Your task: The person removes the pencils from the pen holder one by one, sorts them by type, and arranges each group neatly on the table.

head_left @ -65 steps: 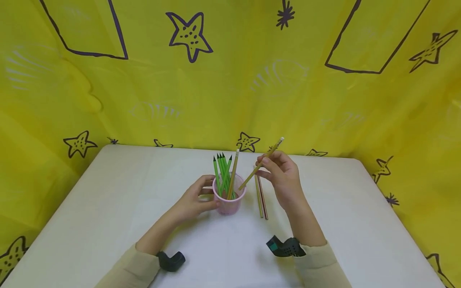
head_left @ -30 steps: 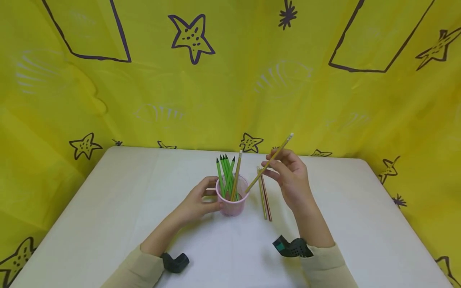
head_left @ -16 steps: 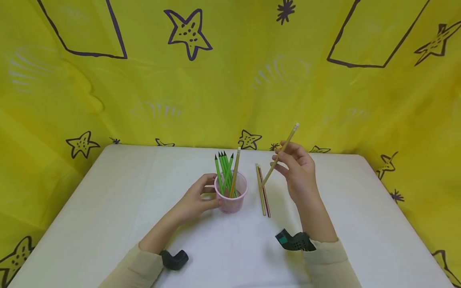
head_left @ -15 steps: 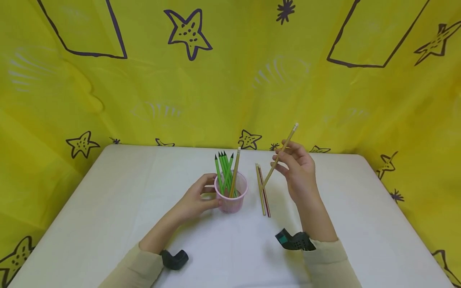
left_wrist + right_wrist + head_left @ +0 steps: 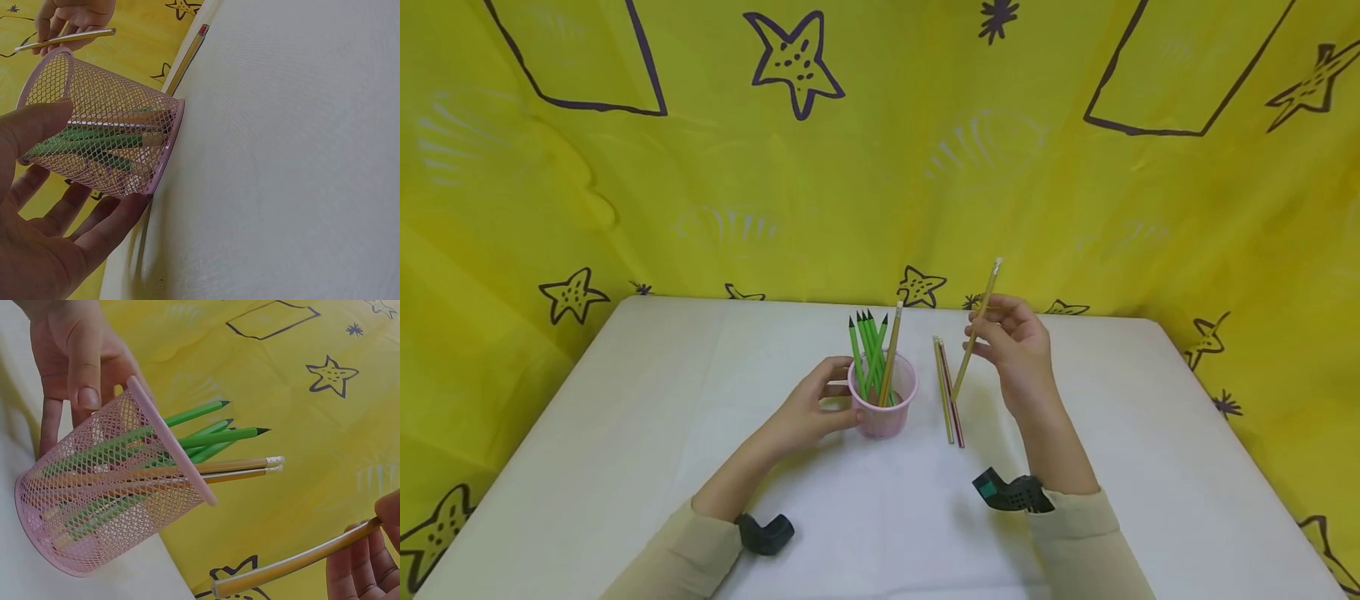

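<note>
My left hand (image 5: 805, 414) holds a pink mesh pencil cup (image 5: 883, 423) from its left side, thumb and fingers around it. Inside lean several green pencils (image 5: 199, 415) with dark tips up. Two yellow pencils (image 5: 240, 467) with white erasers stand among them, clearest in the right wrist view. My right hand (image 5: 1021, 350) pinches another yellow pencil (image 5: 976, 332) between thumb and fingers, eraser end up. Its lower end is right of the cup, over two pencils lying on the table: one yellowish (image 5: 943, 390), the other red-striped (image 5: 956, 417).
A white table (image 5: 625, 425) carries everything. Behind it hangs a yellow curtain (image 5: 850, 192) with drawn stars. Black wrist cameras sit at both cuffs, the left camera (image 5: 765, 533) and the right camera (image 5: 1011, 490).
My right hand has drawn the pencil away from the cup's mouth to the right, and the pencil now stands steeper. My left hand keeps its grip on the cup.
</note>
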`<action>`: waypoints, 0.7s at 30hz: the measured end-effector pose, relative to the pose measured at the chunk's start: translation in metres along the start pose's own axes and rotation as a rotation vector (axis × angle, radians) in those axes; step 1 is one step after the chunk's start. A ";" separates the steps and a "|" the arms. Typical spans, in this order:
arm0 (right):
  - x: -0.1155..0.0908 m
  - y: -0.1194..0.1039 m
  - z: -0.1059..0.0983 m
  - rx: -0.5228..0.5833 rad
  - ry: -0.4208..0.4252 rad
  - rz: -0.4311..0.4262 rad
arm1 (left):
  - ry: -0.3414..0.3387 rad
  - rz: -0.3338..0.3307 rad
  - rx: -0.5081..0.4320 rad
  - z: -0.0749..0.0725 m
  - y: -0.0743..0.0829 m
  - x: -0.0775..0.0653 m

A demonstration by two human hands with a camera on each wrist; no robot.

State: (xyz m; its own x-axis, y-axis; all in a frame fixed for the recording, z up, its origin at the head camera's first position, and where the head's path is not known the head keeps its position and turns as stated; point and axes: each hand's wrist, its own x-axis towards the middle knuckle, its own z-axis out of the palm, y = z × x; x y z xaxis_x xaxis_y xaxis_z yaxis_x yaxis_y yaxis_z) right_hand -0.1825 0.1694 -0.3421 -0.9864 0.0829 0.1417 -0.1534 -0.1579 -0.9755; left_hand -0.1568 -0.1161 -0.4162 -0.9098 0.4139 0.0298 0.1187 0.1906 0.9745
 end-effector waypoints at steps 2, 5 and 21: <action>0.000 0.000 0.000 -0.036 -0.003 0.003 | 0.000 -0.001 0.002 0.000 0.001 0.000; 0.000 0.001 -0.001 -0.072 -0.017 -0.001 | 0.003 -0.009 0.003 0.000 0.001 0.000; 0.000 0.000 -0.005 -0.123 -0.032 -0.008 | 0.006 -0.025 -0.009 0.001 0.003 -0.001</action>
State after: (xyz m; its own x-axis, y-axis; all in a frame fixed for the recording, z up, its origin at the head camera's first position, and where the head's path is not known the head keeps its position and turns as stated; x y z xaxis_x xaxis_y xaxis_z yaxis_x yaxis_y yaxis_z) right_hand -0.1820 0.1745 -0.3428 -0.9869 0.0516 0.1530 -0.1550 -0.0358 -0.9873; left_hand -0.1556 -0.1155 -0.4139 -0.9148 0.4039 0.0069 0.0926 0.1929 0.9768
